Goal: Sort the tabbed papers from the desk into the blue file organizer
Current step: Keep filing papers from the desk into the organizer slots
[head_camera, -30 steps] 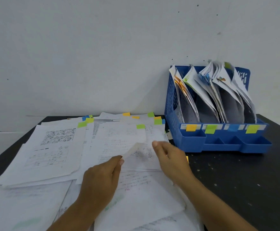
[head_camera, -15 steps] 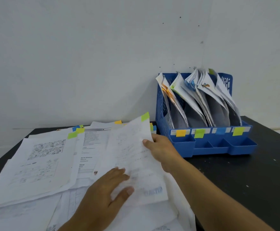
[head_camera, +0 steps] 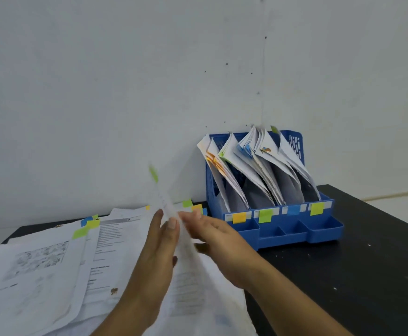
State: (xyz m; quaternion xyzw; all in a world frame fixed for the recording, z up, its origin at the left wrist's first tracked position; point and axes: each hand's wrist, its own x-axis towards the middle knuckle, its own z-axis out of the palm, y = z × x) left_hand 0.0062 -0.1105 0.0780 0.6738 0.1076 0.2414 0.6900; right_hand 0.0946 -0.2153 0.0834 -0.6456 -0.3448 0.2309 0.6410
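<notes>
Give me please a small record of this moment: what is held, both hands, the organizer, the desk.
held: green-tabbed sheet, lifted nearly on edge, blurred
left hand: grips the sheet
right hand: fingers against the sheet's other side
blue file organizer: four slots with papers; labels orange, green, blue, yellow-green
desk: more tabbed papers spread left

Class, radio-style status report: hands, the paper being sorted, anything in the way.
Both hands, left and right, hold green-tabbed sheet upright above the pile. Blue file organizer right, slots already stuffed. Path there looks clear.
</notes>
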